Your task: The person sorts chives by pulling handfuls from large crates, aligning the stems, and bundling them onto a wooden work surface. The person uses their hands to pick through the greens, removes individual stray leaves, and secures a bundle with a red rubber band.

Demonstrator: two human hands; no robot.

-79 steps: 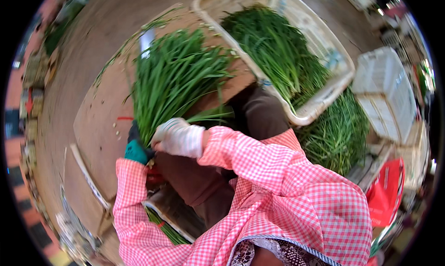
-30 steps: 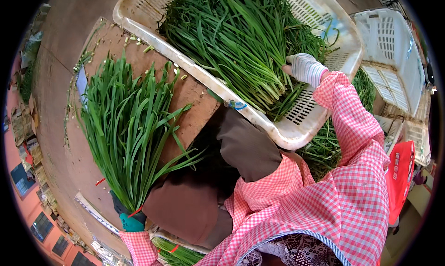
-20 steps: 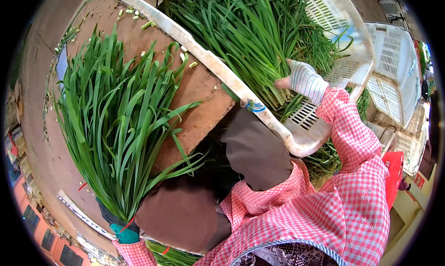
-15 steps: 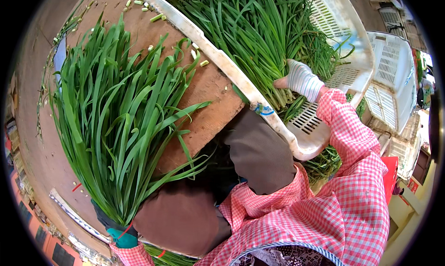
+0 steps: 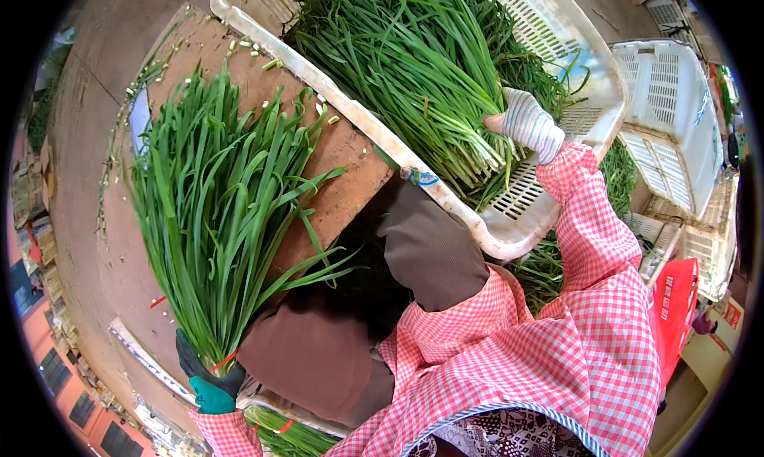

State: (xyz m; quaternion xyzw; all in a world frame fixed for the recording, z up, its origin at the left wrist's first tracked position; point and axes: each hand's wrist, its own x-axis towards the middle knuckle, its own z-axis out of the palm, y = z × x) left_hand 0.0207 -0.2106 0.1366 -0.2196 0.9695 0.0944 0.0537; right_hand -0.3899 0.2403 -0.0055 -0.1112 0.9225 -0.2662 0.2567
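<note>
My left hand [image 5: 208,384], in a dark and teal glove, is closed round the base of a big bunch of garlic chives [image 5: 223,210]. A red band circles the stems at that hand, and the long flat leaves fan upward over a brown board [image 5: 350,178]. My right hand [image 5: 528,124] wears a striped, pale glove with a bare thumb showing. It grips the pale stem ends of loose garlic chives [image 5: 422,83] inside a white plastic crate [image 5: 358,116]; its other fingers are partly hidden.
Cut stem pieces [image 5: 270,64] lie on the board. Beside my left forearm is another red-banded bunch [image 5: 290,433]. White slatted crates [image 5: 664,115] stand at the right, near a red bag [image 5: 675,306]. My knees [image 5: 430,246] sit below the crate.
Pale stem ends now show, gathered under my right hand, where darker stems lay before. The view has shifted slightly; my left hand keeps its hold on the banded bunch.
</note>
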